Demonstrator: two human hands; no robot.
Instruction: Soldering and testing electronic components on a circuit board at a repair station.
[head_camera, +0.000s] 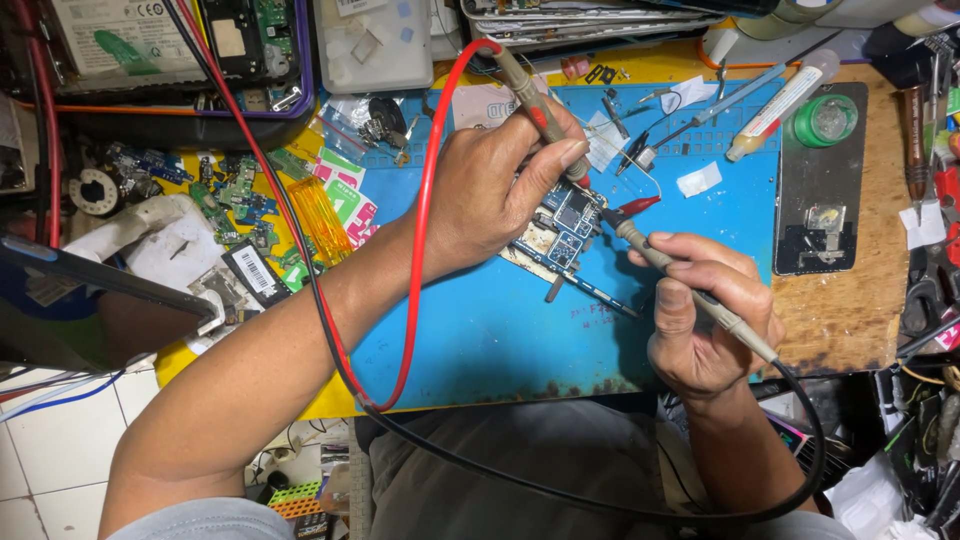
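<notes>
While both probe tips rest on the small circuit board (558, 228) at the centre of the frame, the main hazard is a tip sliding across closely spaced parts and bridging two contacts. The left hand (495, 190) is closed around the red-marked probe (535, 105), held steeply, with the heel of the hand lying over the left part of the board. The right hand (705, 320) grasps the grey probe (690, 290) in a pen-like grip, its tip reaching the board from the lower right. The board lies on the blue work mat (480, 330), apparently unclamped, so sideways pressure from either tip could shift or tilt it; whether anything fixes it underneath cannot be told.

The red lead (425, 230) loops down over the left forearm toward the lower centre of the frame, and the black lead (800, 440) curls round the right wrist. Tension in either one could drag a tip off its point.

A loose red clip (636, 207) lies just beside the board, to its right, near both tips; contact with it could give a false reading. Small components (235, 195) are scattered in the upper left, well apart from the board.
</notes>
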